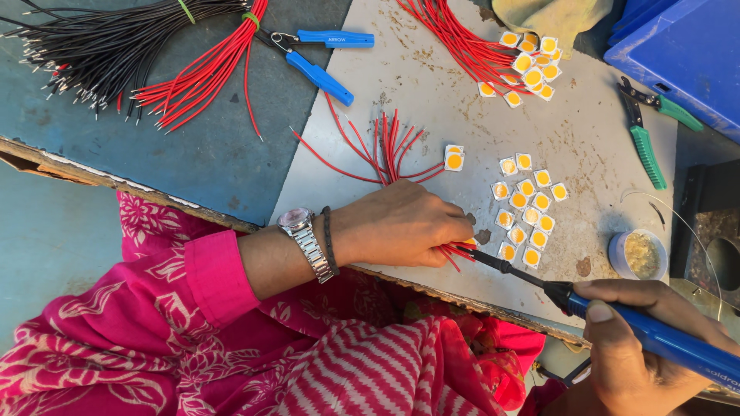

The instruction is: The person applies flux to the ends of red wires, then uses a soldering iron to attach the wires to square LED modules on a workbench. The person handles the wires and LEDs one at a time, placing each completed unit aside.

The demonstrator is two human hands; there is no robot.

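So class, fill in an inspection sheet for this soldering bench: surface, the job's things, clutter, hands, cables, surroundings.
Surface: stained grey metal sheet over a blue-grey bench top.
Job's things: blue-handled soldering iron, its tip at the thin red wires; loose square yellow-centred LED chips; small round flux tub.
Clutter: blue-handled pliers, green-handled cutters, yellow cloth.
Hands: left hand pinches the wires; right hand grips the iron.
Cables: tied bundles of black wires and red wires.
Surroundings: blue plastic crate.
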